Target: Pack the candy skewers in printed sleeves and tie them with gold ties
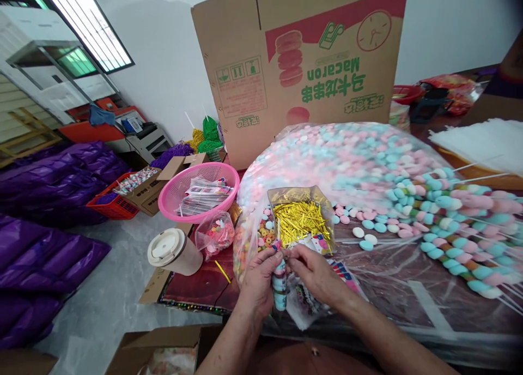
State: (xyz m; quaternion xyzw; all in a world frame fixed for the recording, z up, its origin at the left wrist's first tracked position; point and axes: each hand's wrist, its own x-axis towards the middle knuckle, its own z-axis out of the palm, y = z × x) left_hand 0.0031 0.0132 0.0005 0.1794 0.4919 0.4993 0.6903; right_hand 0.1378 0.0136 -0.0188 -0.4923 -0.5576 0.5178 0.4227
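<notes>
My left hand is closed around the upper part of a wrapped marshmallow skewer, blue and pink in a clear sleeve, held upright at the table's near edge. Beside its gathered top, my right hand pinches its fingertips together; whatever is between them is too small to make out. Just beyond both hands stands an open box of gold twist ties. Printed wrappers lie partly under my right forearm.
A large plastic bag of pastel marshmallows spreads behind, with stacked skewers at the right. To the left are a pink basket of wrappers, a lidded cup, a small candy bag and one loose tie. A Macaron carton stands upright.
</notes>
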